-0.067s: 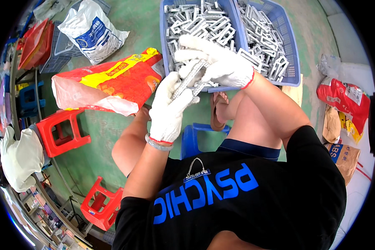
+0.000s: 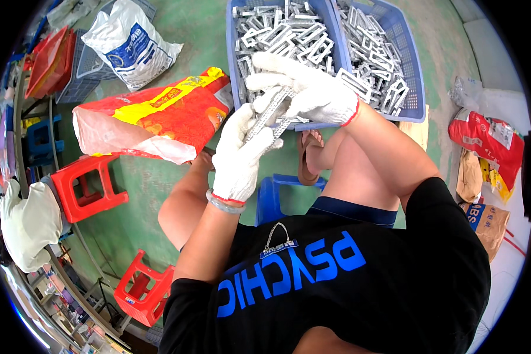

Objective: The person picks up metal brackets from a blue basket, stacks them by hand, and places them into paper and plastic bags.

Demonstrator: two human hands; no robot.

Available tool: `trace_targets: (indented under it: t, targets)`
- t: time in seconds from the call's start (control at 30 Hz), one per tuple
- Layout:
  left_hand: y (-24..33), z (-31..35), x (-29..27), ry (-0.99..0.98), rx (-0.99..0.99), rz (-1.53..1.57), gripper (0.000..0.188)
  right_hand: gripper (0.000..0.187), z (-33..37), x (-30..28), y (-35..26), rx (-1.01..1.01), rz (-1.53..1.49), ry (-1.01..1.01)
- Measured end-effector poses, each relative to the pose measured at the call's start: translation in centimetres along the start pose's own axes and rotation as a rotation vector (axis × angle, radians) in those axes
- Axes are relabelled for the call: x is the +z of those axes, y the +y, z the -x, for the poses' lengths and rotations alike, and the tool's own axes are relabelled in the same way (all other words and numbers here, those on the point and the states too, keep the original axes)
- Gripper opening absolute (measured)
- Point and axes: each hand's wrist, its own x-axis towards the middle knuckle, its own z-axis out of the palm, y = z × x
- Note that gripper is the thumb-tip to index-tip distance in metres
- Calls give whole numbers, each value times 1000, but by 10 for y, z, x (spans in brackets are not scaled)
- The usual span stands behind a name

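Both of my hands wear white knitted gloves with red cuffs. My left hand (image 2: pixel 239 156) is closed round the near end of a silver-grey metal frame (image 2: pixel 268 115), a narrow piece with two long bars, held tilted. At its far end my right hand (image 2: pixel 321 94) grips the piece between thumb and fingers, partly hiding it. The two hands are close together at the near edge of a blue plastic basket (image 2: pixel 232 71), heaped with several similar metal frames (image 2: pixel 280 36).
A second blue basket (image 2: pixel 418 71) of metal frames adjoins on the right. To the left lie a red-and-yellow sack (image 2: pixel 159 118) and a white sack (image 2: pixel 133 47). Red stools (image 2: pixel 91 192) stand at left, a blue stool (image 2: pixel 266 200) below me. Red bags (image 2: pixel 489 138) lie at right.
My hands and the metal frame have shifted only very slightly; the grip looks the same.
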Motion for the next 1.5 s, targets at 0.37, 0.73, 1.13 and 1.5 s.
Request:
trace_targets:
  t: [0.37, 0.73, 1.13, 1.5]
  targets:
    - [-23, 3, -50, -130, -360, 260, 54, 60, -39, -37, 8, 202, 181, 306]
    - [-41, 42, -75, -186, -495, 671, 47, 61, -102, -152, 108, 286, 2047, 226]
    - [-38, 43, -89, 17, -421, 396, 61, 34, -102, -114, 65, 798, 2022, 16]
    - [-34, 56, -61, -25, -305, 321, 75, 20, -19, -24, -25, 313, 1187, 422]
